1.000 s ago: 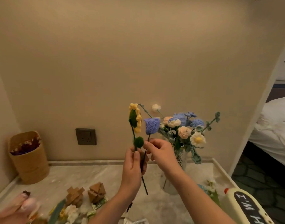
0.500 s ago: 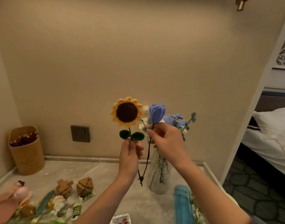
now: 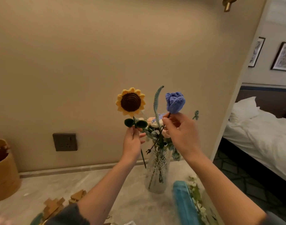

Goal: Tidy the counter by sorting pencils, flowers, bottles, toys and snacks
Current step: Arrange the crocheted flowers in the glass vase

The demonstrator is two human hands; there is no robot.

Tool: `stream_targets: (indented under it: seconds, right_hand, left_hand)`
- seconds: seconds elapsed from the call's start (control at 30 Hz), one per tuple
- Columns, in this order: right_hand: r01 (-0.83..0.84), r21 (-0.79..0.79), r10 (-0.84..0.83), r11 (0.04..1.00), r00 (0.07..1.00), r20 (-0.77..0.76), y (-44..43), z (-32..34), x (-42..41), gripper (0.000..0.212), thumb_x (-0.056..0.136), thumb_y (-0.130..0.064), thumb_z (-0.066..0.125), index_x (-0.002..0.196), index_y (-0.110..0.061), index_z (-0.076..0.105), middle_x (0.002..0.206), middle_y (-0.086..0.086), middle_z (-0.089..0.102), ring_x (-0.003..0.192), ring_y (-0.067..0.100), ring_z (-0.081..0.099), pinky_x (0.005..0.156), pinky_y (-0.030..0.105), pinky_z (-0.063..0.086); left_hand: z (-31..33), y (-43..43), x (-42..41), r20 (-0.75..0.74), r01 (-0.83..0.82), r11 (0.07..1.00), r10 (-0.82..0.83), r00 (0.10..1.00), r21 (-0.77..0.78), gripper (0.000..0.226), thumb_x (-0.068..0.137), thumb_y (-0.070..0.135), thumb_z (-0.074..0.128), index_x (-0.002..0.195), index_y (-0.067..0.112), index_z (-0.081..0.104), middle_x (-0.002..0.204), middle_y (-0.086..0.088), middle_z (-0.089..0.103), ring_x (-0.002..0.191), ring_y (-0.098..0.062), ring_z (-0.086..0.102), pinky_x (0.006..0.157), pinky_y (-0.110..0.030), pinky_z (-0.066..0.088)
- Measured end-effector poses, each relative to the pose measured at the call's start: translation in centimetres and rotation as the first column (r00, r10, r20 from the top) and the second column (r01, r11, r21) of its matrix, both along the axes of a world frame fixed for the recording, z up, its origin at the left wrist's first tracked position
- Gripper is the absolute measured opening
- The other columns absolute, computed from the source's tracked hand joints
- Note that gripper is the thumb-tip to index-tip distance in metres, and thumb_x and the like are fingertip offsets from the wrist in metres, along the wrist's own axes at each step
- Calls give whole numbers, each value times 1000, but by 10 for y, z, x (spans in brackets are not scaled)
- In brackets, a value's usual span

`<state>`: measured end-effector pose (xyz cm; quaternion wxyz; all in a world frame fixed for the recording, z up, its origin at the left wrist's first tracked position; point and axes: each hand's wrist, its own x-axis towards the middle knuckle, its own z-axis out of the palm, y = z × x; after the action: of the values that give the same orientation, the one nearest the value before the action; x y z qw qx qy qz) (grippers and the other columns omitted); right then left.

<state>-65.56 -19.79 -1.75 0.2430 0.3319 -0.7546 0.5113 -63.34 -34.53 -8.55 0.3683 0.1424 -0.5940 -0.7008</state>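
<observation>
I'm watching the left hand (image 3: pixel 132 140) pinching the thin green stem of the yellow crocheted sunflower (image 3: pixel 130 102) just under its two leaves. Thumb and fingers are curled round the stem, the forearm is raised, and the bloom is standing upright above the hand. The right hand (image 3: pixel 181 132) is pinching the dark stem of the blue crocheted tulip (image 3: pixel 175 102) right beneath the bloom. That stem is trailing down toward the left hand, and its bent tip is hanging just above the mouth of the clear glass vase (image 3: pixel 157 172). The vase is standing on the pale marble tabletop (image 3: pixel 90 181), below and between the hands, with a bunch of knitted flowers in it.

I'm judging both flowers to be very light, with soft yarn heads that would crush or snag and wire-like stems that would bend under a sideways push. So I'm favouring a hold on the stem, lower down for steering the tip in. The vase is looking fragile and top-heavy, and I'm expecting it to tip if a stem drags on its rim.
</observation>
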Motion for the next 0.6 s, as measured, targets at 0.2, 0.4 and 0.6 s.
stream_targets:
  seconds: [0.2,0.4,0.6]
  right_hand:
    - [175,30,-166,984,968,-190,-21,14,9,6,92,-30,65,93,-25,68,74,-11,69,66,3,63,58,15,46]
    - [317,102,-251,943,877,-409,-37,25,12,8,91,-21,67,97,-17,71,78,-3,71,62,13,64,55,29,53]
    - [320,211,-192,924,863,-468,-47,11,13,10,91,-18,67,98,-12,71,82,3,72,65,19,64,56,33,52]
  left_hand:
    - [3,-16,-7,-49,155,987,-157,986,-44,21,104,17,33,117,18,49,102,4,61,90,-20,66,68,-26,54]
    - [16,-29,-16,-33,292,949,-297,954,-120,21,104,18,35,109,25,54,104,2,65,91,-19,65,73,-35,54]
    - [19,-36,-25,-26,341,937,-343,939,-70,22,104,16,34,117,14,52,107,-8,64,97,-26,64,75,-36,53]
